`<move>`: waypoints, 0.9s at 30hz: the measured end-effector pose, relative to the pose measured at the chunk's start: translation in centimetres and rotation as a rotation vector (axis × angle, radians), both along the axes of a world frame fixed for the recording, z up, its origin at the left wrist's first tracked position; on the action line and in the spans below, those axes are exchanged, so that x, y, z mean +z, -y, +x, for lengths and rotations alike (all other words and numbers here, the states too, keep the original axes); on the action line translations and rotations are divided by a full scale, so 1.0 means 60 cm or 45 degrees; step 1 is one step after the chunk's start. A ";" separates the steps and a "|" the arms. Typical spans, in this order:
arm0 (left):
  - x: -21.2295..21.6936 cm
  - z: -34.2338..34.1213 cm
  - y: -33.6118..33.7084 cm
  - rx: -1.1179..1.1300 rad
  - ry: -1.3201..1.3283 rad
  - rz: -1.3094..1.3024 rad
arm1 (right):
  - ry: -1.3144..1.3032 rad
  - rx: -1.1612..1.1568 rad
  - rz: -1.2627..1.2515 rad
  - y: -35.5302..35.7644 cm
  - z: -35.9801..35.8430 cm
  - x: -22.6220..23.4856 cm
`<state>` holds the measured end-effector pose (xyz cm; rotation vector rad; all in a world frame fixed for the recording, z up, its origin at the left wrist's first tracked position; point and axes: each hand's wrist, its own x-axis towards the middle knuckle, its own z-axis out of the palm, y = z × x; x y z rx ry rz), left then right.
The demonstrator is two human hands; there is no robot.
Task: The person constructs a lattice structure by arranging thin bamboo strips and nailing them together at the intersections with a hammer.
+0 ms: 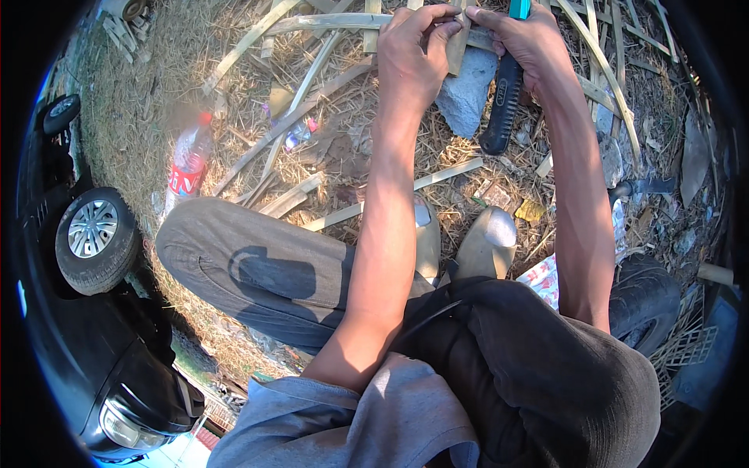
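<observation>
At top centre, a wooden slat (458,53) is pinched by the left hand (415,48), seemingly for steadiness; a black-handled tool (504,105) is clasped by the right hand (533,43).

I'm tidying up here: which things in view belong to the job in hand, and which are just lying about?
Job, it seems:
wooden strip in the left hand
black-handled tool in the right hand
loose strips, probably
grey stone, perhaps

Lying about, apparently:
red-labelled bottle
yellow leaf
tyre at right

Left of the left hand (413,51), one can pass above the low strips (328,22); between the forearms (392,187), grey stone (466,93) and black tool (503,105) obstruct.
</observation>
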<state>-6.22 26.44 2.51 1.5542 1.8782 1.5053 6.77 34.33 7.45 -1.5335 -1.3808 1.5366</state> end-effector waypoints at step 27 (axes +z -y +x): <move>-0.040 -0.003 -0.003 -0.018 -0.219 0.183 | -0.029 -0.115 -0.082 -0.007 0.000 -0.023</move>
